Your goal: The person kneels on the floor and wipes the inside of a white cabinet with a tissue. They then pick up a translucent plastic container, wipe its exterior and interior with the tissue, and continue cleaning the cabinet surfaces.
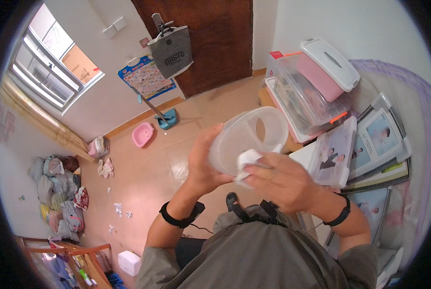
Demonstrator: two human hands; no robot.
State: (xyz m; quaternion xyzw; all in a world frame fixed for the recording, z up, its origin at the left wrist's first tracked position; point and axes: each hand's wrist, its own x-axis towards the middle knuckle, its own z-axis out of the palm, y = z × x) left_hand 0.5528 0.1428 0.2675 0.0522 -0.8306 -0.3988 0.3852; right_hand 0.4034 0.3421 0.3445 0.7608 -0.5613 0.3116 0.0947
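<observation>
My left hand (205, 164) is closed round the left side of a translucent plastic container (230, 139), its thumb below. The container is held up in front of me and tilted, with an oval opening at its upper right through which the floor shows. Bunched in my right hand (283, 183) is a white tissue or cloth (248, 161). It presses against the container's near side, and my right fingers are slightly blurred.
Clear storage boxes (316, 86) and framed photos (381, 132) are piled on the right. A pink basin (142, 134) and a blue dustpan (167, 119) stand on the floor. Bagged clothes (61, 192) lie along the left wall. A bag (172, 53) hangs on the brown door (220, 43).
</observation>
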